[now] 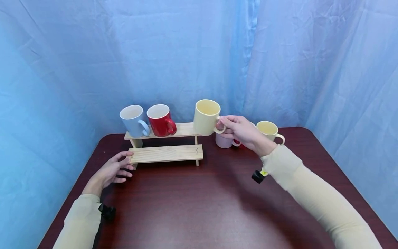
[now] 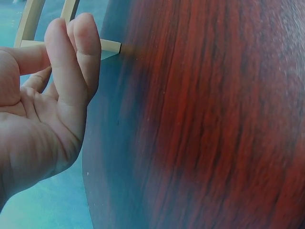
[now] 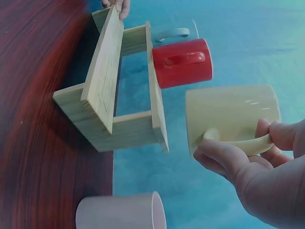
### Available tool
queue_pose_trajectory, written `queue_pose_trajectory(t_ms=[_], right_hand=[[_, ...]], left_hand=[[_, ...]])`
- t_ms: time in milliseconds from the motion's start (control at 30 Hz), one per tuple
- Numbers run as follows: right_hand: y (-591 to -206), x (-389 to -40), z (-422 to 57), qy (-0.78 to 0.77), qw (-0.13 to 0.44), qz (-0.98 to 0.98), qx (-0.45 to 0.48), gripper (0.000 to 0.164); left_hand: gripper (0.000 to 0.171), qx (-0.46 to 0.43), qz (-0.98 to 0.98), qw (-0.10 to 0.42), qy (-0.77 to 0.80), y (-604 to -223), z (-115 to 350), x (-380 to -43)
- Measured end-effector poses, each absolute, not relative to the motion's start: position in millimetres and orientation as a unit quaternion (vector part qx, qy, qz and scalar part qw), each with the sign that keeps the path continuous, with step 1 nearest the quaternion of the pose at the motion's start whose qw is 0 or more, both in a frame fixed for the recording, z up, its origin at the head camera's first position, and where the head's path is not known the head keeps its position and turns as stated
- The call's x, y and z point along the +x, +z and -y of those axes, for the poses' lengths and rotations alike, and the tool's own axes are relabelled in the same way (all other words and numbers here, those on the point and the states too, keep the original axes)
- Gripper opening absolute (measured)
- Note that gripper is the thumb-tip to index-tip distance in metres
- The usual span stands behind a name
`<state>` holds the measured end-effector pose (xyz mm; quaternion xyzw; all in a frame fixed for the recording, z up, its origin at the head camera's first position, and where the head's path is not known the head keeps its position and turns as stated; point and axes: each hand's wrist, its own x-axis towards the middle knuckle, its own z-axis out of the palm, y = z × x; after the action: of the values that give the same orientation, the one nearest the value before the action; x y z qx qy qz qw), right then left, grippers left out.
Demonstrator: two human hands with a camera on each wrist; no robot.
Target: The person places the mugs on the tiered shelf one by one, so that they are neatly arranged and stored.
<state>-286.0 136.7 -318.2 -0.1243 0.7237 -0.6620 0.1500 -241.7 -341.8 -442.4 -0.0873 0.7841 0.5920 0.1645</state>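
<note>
My right hand pinches the handle of a pale yellow mug. The mug is upright over the right end of the upper shelf, and in the right wrist view a gap shows between its base and the board. At the left end of the two-tier wooden rack, my left hand grips the lower board between thumb and fingers. A light blue mug and a red mug stand on the upper shelf, handles turned to the right. The lower shelf holds no mug.
Right of the rack, a pale lilac mug stands on the dark wood table. Another yellow mug stands farther right. My right hand partly hides something red between them. Blue curtains hang behind and at both sides.
</note>
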Motion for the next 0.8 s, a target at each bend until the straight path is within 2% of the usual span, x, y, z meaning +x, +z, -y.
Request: queue_pose_trajectory(t_ms=[367,800], right_hand=[[-317,-312,-89,-0.686,0.158,-0.707,-0.074,0.041],[-325,-324,-57,-0.665,0.158,-0.726,-0.080,0.038]], left_hand=[[0.049,-0.081,-0.785,0.162,0.593,-444,339,-242],[0.047,-0.085,-0.784,0.159,0.594,-444,342,-242]])
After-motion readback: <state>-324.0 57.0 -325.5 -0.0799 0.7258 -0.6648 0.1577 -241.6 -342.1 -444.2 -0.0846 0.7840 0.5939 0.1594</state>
